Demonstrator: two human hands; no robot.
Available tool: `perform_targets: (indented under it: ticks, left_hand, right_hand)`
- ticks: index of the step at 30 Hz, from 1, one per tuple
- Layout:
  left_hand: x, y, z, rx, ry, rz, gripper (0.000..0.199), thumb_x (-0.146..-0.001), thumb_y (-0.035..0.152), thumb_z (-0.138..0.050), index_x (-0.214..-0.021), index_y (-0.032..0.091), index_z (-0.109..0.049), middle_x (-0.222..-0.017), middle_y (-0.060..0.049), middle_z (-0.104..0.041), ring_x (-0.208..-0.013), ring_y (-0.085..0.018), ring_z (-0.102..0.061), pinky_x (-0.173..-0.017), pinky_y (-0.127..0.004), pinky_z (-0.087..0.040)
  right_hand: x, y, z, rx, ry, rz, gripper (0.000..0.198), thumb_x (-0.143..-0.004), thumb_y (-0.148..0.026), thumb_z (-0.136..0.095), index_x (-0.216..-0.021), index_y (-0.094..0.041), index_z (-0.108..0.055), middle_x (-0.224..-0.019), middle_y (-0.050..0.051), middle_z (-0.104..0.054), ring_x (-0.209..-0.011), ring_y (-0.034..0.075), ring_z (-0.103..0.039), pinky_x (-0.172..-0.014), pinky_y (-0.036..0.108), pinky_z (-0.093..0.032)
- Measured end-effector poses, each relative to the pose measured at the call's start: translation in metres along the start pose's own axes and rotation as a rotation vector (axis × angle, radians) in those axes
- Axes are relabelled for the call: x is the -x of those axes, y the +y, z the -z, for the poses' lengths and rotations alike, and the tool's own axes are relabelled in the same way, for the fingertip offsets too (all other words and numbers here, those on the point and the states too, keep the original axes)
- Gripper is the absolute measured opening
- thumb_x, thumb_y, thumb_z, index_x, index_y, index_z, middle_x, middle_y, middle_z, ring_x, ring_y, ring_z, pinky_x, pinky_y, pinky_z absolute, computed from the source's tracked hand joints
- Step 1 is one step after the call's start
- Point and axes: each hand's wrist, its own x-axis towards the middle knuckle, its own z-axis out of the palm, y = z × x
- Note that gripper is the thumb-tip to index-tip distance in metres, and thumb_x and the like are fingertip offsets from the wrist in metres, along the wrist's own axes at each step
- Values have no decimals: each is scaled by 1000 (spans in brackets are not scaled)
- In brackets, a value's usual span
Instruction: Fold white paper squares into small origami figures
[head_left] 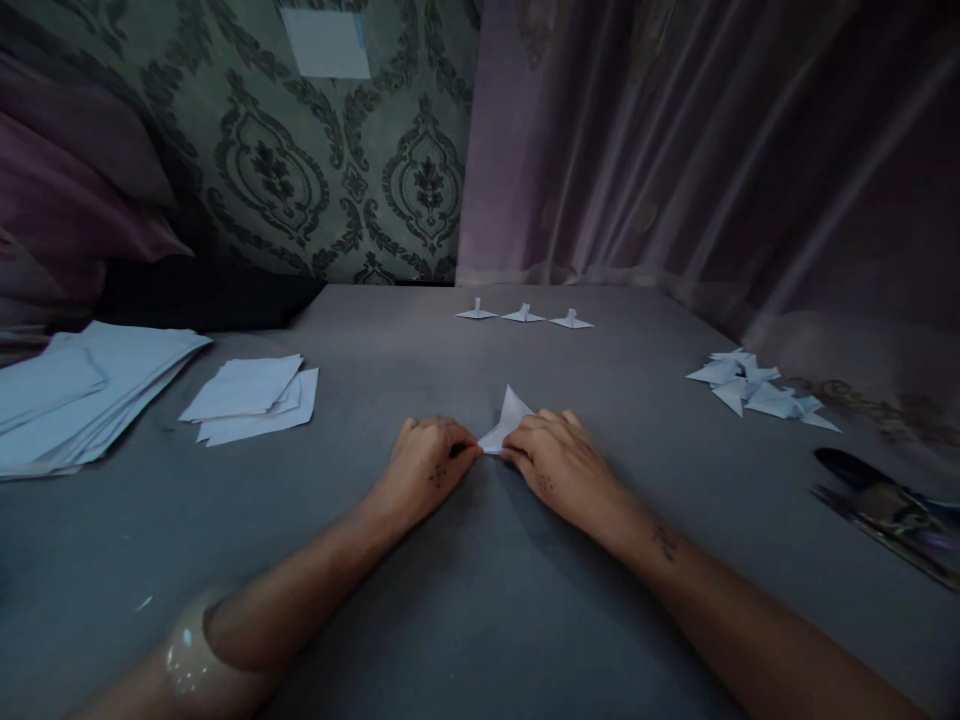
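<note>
Between my hands is a small white piece of folded paper (508, 415), one pointed corner standing up. My left hand (431, 462) pinches its left tip between thumb and fingers. On the other side, my right hand (559, 460) grips the paper's right part, and its fingers cover much of that side. Both hands rest low over the middle of the grey surface (450, 590). The lower folds are too small and too covered to make out.
Three folded paper figures (525, 313) stand in a row at the back. A pile of folded paper pieces (765, 388) lies right, with dark-handled tools (885, 505) nearer me. Stacked paper squares (251, 395) and larger sheets (112, 390) are at left. A curtain (637, 140) hangs behind.
</note>
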Motion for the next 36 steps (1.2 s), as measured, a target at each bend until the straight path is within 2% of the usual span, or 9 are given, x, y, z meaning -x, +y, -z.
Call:
perform_targets:
  ticks: [4,10,15,21,27,30,33,36]
  left_hand:
    - [-1,1,-1,-12,5,9,18,-85,28,-54,-80,22,-70,-80,-2,-68,-79,-19,-60,-69,-30,-38]
    - [0,4,-1,40,6,74,20,-84,30,-53,-80,21,-70,-78,-2,-69,-72,-18,-61,-65,-29,-38]
    - [-1,8,0,85,-2,176,18,-82,30,-55,-77,20,-69,-76,-3,-69,-71,-18,-61,-65,-29,-39]
    - [-4,8,2,164,-3,343,15,-76,34,-60,-76,20,-65,-68,0,-65,-65,-17,-59,-63,-29,-39]
    - [-12,7,4,209,-65,448,9,-73,26,-59,-77,20,-64,-64,2,-61,-64,-15,-57,-67,-31,-40]
    - [-10,2,2,260,-30,416,12,-71,20,-56,-79,19,-65,-64,1,-61,-62,-14,-56,-62,-28,-41]
    - [-5,-1,0,299,98,339,16,-72,15,-50,-79,18,-64,-66,0,-62,-61,-13,-56,-56,-25,-41]
    - [2,4,-2,261,212,87,20,-74,12,-47,-80,18,-65,-79,-3,-64,-74,-15,-59,-67,-27,-47]
  right_hand:
    - [-12,1,10,-13,-121,-48,20,-88,-23,-54,-77,-20,-70,-77,4,-68,-83,17,-57,-75,29,-34]
    - [-35,3,21,-86,-344,-177,20,-81,-24,-53,-74,-21,-71,-70,2,-67,-60,12,-56,-55,24,-31]
    - [-45,3,22,-74,-406,-205,17,-74,-22,-54,-77,-21,-71,-67,2,-65,-56,11,-53,-50,23,-29]
    - [-51,3,22,-67,-468,-220,20,-73,-24,-54,-80,-21,-72,-67,3,-65,-56,12,-53,-50,23,-30]
    - [-55,4,23,-64,-501,-201,20,-70,-22,-54,-78,-20,-72,-67,3,-65,-55,12,-52,-49,23,-31]
    - [-56,3,24,-57,-509,-194,19,-69,-21,-54,-77,-20,-72,-68,3,-65,-57,13,-53,-49,23,-32]
    - [-57,2,24,-56,-519,-188,19,-68,-20,-56,-77,-19,-72,-68,4,-65,-59,13,-55,-50,22,-33]
    - [-59,0,24,-48,-535,-200,20,-68,-21,-57,-80,-18,-72,-70,4,-66,-60,13,-56,-50,21,-34]
